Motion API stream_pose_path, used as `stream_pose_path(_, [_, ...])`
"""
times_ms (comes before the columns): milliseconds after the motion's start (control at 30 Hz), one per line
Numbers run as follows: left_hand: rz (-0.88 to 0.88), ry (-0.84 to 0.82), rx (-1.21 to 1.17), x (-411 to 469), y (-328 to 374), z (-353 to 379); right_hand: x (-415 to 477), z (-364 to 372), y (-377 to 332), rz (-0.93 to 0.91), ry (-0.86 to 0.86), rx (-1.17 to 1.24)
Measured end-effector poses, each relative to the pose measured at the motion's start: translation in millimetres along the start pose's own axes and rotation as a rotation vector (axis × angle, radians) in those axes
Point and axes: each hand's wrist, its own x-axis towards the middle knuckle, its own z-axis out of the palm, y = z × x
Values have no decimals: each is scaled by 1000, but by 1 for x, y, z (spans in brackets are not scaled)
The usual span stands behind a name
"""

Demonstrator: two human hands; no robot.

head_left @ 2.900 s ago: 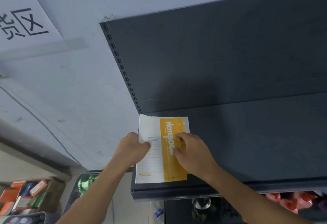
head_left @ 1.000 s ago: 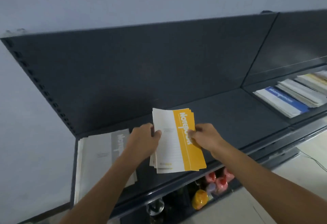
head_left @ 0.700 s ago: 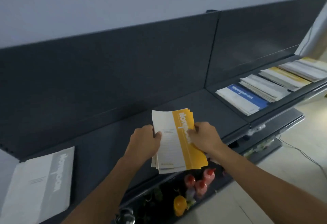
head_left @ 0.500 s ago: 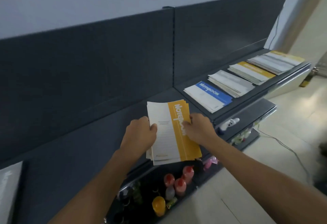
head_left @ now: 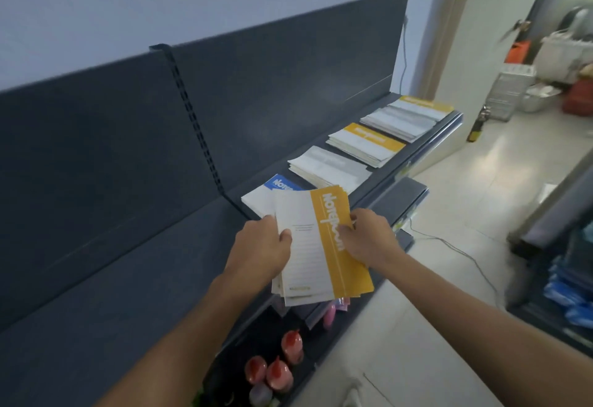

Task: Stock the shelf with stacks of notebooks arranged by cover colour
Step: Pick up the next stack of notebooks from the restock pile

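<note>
Holding loose stack of yellow-and-white paper notebooks (head_left: pixel 321 246) above front edge of dark grey metal shelf (head_left: pixel 134 278), not yet set down. Left hand (head_left: pixel 263 246) fingers curled shut on stack's left edge; right hand (head_left: pixel 369 239) fingers closed on yellow side. Risks:
- copies fanned at bottom, lower ones likely slip toward red-capped bottles (head_left: pixel 272 371) on lower shelf
- landing on blue-and-white stack (head_left: pixel 272 196) just behind mixes colours
- yellow-topped stack (head_left: pixel 365 145) lies farther along toward shelf's right end, past grey stack (head_left: pixel 330 167)
</note>
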Motion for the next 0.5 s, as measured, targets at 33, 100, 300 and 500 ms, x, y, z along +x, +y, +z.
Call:
stream_pose_path(33, [16,-8,1,12,11,6,10,-7,9,11,13,-2])
stream_pose_path(100, [50,-6,3,37,33,19,31,-21,26,27,44,-19])
stream_pose_path(300, [93,-48,0,112,107,66,97,-71,78,97,103,-60])
stream_pose_path(500, [154,-75,-9,175,177,102,156,-122,123,122,139,-57])
